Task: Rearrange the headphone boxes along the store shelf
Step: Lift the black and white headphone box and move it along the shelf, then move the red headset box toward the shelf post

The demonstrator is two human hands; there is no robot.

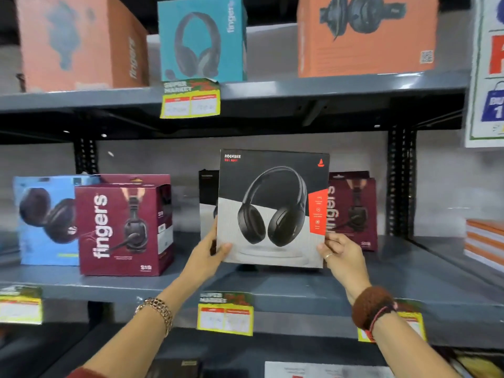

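A black and grey headphone box (272,208) stands upright at the middle of the grey shelf (300,287), facing me. My left hand (210,252) grips its lower left corner and my right hand (341,255) grips its lower right corner. Behind it stands a second black and grey box (208,203), mostly hidden. To the left are a maroon "fingers" box (122,230), another maroon box (136,178) behind it and a blue box (43,219). A maroon box (354,208) stands behind to the right.
The upper shelf (272,88) carries two orange boxes (76,42) (365,34) and a teal box (201,39). Yellow price tags (226,315) hang on the shelf edges. A white poster (488,69) hangs at right. Orange and white stacked items (485,241) lie at far right.
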